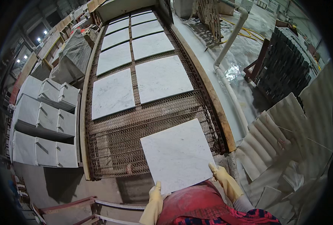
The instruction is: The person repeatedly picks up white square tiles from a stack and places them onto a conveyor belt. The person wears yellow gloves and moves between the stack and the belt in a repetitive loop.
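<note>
A square white marble tile (pixel 177 155) with faint grey veining lies between my hands, its far part over the near end of a wire-mesh conveyor belt (pixel 114 153). My left hand (pixel 155 198), in a pale yellow rubber glove, grips the tile's near left corner with the thumb on top. At the near right edge my right hand (pixel 224 180), gloved the same way, holds it, thumb on the upper face. The fingers under the tile are hidden. Farther up the belt lie two rows of similar tiles; the closest are a right one (pixel 162 78) and a left one (pixel 113 93).
Stacked white slabs (pixel 46 120) stand left of the conveyor. Wooden rails (pixel 220 120) border the belt. To the right are a white pipe (pixel 230 97), wet floor, a stack of dark slabs (pixel 286 63) and corrugated sheets (pixel 275 131). A metal frame (pixel 69 210) stands at lower left.
</note>
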The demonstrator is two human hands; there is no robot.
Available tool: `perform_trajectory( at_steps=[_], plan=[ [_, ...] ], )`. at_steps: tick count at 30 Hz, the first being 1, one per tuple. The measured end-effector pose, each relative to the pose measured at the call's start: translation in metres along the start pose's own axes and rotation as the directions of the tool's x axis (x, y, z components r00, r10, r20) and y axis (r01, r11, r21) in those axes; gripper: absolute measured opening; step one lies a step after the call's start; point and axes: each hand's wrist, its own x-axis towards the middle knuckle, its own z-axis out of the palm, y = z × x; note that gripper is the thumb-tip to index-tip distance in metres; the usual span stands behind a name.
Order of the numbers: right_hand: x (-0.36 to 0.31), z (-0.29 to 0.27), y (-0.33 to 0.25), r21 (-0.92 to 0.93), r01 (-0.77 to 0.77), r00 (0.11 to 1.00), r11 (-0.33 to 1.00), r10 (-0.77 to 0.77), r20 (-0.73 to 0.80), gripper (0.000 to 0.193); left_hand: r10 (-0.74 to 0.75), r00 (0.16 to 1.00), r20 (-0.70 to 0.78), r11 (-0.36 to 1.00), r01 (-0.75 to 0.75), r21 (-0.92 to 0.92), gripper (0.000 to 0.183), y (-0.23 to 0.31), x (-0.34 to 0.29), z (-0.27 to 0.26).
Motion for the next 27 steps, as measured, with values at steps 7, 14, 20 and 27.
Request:
perform_trajectory(
  at_steps=[7,14,20,27],
  plan=[
    [0.008,0.014,-0.065,-0.019,0.062,0.993,0.998,-0.063,-0.097,0.052,0.058,0.994,0.090,0.994,-0.050,-0.097,0.042,0.041,0.027,0.012],
    [0.025,0.017,-0.105,-0.151,0.065,0.989,0.986,-0.083,-0.121,0.064,0.130,0.968,0.216,0.983,-0.097,-0.156,0.039,0.090,0.043,0.026],
    [0.025,0.017,-0.109,-0.192,0.046,0.986,0.980,-0.075,-0.148,0.073,0.138,0.954,0.266,0.986,-0.158,0.055,0.050,0.099,0.029,0.022],
    [0.021,0.022,-0.105,-0.188,0.071,0.983,0.979,-0.101,-0.152,0.067,0.313,0.934,0.173,0.587,-0.334,0.737,0.044,0.113,0.004,0.012]
  ],
)
